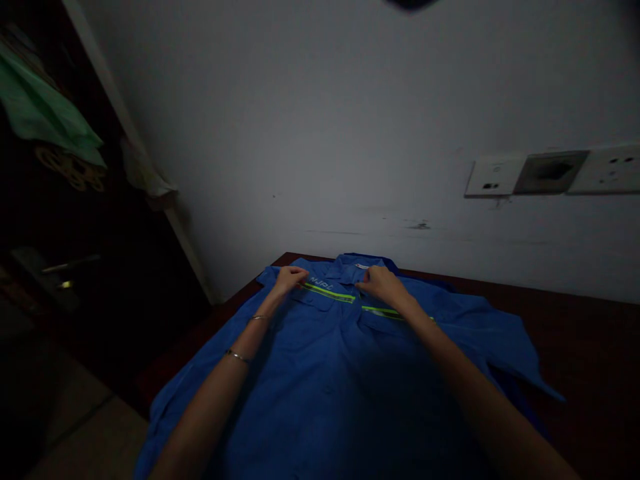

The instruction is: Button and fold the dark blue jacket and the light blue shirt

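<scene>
A blue work shirt with yellow-green reflective strips and white lettering on the chest lies spread front side up on a dark red-brown table. Its collar points toward the wall. My left hand is at the chest beside the lettering, fingers pinched together on the shirt's fabric. Near the collar and front opening, my right hand is closed in a pinch on the shirt. Both sleeves reach out to the sides, and my forearms cover parts of the shirt.
Behind the table stands a pale wall with sockets at the right. To the left is a dark door with a metal handle and hanging green cloth. A tiled floor shows at lower left.
</scene>
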Demonstrator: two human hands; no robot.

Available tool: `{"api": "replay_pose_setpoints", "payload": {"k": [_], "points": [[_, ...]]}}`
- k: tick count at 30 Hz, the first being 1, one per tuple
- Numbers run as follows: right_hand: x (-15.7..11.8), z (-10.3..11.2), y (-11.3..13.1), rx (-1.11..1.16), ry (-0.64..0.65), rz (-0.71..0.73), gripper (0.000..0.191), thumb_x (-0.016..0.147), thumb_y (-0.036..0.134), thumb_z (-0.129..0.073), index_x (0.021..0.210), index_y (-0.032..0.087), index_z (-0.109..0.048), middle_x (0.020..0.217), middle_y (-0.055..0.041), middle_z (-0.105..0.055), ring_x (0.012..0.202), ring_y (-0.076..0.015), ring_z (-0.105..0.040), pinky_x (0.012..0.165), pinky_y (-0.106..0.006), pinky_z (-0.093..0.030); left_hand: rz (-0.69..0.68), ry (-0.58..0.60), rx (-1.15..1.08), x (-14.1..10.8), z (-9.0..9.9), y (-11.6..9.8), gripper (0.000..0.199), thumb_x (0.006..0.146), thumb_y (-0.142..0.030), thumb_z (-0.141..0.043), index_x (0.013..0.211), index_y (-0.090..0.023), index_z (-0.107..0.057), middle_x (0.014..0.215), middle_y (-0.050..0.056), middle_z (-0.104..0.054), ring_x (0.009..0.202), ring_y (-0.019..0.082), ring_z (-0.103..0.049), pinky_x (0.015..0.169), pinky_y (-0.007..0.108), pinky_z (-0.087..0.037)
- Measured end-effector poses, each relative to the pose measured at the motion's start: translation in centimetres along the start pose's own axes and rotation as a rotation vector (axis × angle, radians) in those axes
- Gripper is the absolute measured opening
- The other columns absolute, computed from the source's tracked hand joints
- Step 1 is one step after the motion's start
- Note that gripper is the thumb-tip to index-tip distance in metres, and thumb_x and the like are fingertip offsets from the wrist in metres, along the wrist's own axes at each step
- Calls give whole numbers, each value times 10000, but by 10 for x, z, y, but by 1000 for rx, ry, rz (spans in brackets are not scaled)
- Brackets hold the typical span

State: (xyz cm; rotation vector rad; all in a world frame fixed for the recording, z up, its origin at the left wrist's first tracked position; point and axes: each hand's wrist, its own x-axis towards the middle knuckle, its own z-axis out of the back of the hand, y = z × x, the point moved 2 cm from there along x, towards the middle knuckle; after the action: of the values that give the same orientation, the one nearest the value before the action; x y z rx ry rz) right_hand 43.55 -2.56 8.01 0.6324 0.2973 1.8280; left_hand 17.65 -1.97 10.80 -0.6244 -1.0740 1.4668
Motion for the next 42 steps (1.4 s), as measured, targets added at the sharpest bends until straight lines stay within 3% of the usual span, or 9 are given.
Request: {"api": "replay_pose_setpoints", "payload": {"k": [2,4,8,12,17,21,31,38,42], "points": [[2,-1,12,10,-55,54,198,739,304,-570,784,133,-659,795,-108,-666,747,-188,-617,621,-229,-408,63,-1,136,-1,12,11,81,649,-189,-620,646,-108,-622,517,3,-568,446,87,-507,403,175,-382],[6,-5,29,63,-32,128,169,743,254,-558,790,135,-668,798,-94,-671,740,-169,-617,626,-210,-405,123,4,224,-2,22,23,113,668,-208,-622,618,-111,-593,459,-14,-531,386,79,-474,375,176,-364],[20,-27,66,196,124,197,137,700,138,-550,745,112,-676,706,-64,-672,625,-127,-607,549,-169,-389,247,65,263,-5,34,44,244,720,-295,-601,568,-114,-541,409,2,-521,331,86,-465,362,188,-377],[33,-58,92,336,320,107,129,703,113,-522,660,101,-642,558,-38,-628,391,-77,-502,426,-164,-358,357,109,204,-11,30,62,310,765,-344,-554,550,-126,-507,396,24,-531,322,97,-484,375,197,-404],[43,-93,98,335,433,-11,301,705,115,-522,407,147,-496,343,6,-474,289,-64,-389,356,-170,-324,386,66,88,-19,19,74,229,763,-281,-548,599,-125,-517,420,29,-557,338,114,-507,372,204,-402],[46,-109,94,397,491,-46,351,754,184,-509,409,165,-452,299,26,-426,261,-59,-355,315,-164,-291,381,35,-7,-25,18,72,182,749,-246,-570,627,-118,-526,417,0,-544,346,85,-493,371,172,-377],[37,-107,91,571,675,-135,331,771,246,-536,474,147,-430,301,66,-380,240,-21,-291,280,-142,-203,348,2,-235,-35,19,62,157,764,-185,-536,625,-116,-509,460,-26,-529,346,59,-485,352,154,-340],[38,-99,89,756,701,-173,329,785,195,-517,475,139,-421,312,70,-368,250,-9,-273,275,-128,-189,425,21,-332,-34,25,65,259,746,-363,-591,698,-109,-575,508,-17,-553,383,53,-498,361,149,-348],[40,-96,88,809,704,-167,332,786,208,-523,477,136,-427,314,65,-376,254,-10,-283,273,-122,-190,460,84,-381,-38,15,61,332,689,-436,-639,725,-108,-604,535,-9,-571,400,50,-502,356,149,-336]]}}
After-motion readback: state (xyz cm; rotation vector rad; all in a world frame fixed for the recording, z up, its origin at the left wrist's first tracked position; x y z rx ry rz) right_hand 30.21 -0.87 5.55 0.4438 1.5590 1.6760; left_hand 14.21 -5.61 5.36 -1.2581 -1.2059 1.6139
